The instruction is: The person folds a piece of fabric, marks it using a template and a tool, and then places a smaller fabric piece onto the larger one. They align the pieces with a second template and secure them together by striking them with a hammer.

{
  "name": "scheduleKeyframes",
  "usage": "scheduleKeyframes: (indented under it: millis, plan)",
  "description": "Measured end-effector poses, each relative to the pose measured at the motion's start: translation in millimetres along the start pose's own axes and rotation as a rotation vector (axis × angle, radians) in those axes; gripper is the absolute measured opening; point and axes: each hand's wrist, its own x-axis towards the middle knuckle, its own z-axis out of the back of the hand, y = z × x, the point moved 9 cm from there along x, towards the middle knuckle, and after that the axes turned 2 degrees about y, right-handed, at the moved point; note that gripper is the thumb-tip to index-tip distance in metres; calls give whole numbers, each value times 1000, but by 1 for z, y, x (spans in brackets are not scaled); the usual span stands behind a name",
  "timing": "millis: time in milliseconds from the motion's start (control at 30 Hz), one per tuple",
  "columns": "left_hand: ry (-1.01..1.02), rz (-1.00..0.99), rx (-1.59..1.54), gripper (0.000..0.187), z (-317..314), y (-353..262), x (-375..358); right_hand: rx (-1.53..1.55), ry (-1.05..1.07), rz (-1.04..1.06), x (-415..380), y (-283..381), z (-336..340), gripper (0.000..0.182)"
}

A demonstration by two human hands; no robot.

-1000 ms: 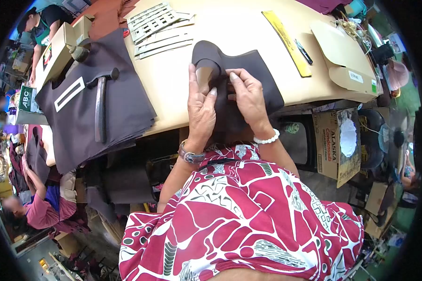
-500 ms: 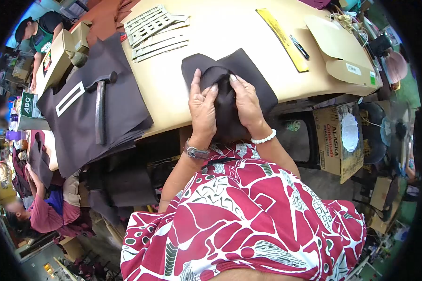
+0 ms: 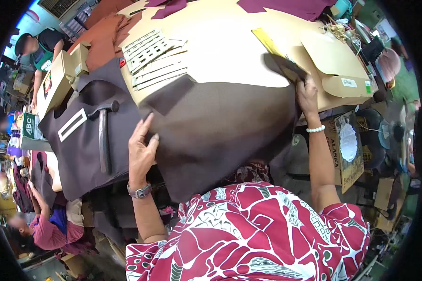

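A wide dark brown fabric sheet (image 3: 220,126) is spread between my hands, its near edge hanging toward my lap. My right hand (image 3: 307,96) is closed on its right side, where a corner folds up. My left hand (image 3: 143,152) is at the left edge, its fingers stretched and thumb apart, touching the fabric. To the left, a hammer (image 3: 104,136) and a white rectangular frame (image 3: 72,125) rest on a stack of dark brown fabric (image 3: 82,164).
Slotted card templates (image 3: 147,54) lie on the table beyond the sheet. A yellow strip (image 3: 266,41) and an opened cardboard box (image 3: 335,61) are at the right. Maroon fabric (image 3: 286,7) lies at the far edge. Two other people work at the left.
My hands have moved far apart, left hand leftward and right hand rightward. The fabric bunched between them is now opened out wide, covering the near part of the table.
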Motion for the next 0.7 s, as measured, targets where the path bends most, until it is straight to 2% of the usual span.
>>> scheduleKeyframes:
  millis: [33,133,167,267,300,333,400,467,567,600,667,700]
  plan:
    - [-42,-29,97,46,4,2,5,36,-49,-22,8,-8,-2,26]
    - [-190,-150,134,51,33,-14,19,32,-324,143,26,10,26,27]
    - [-273,-167,189,51,43,-29,20,18,-365,105,31,19,35,30]
    - [-305,-232,369,60,41,-35,37,-174,-295,147,49,44,26,30]
    - [-272,-252,460,62,31,-23,46,-293,-251,283,55,43,8,35]
    - [-240,-271,551,64,19,-6,54,-446,-140,222,62,30,-15,44]
    - [-218,-207,655,66,8,14,61,-652,-102,335,74,21,-55,50]
    - [-162,-55,649,64,3,22,64,-731,-16,361,78,17,-74,50]
    - [-167,139,885,60,2,26,66,-767,92,370,84,18,-91,49]
    - [-197,54,975,60,-5,9,63,-768,124,365,84,18,-94,48]
    - [-253,-129,1143,60,-31,-33,54,-783,-57,471,74,42,-84,46]
    - [-211,-224,985,58,-51,-45,49,-796,-143,520,62,57,-78,46]
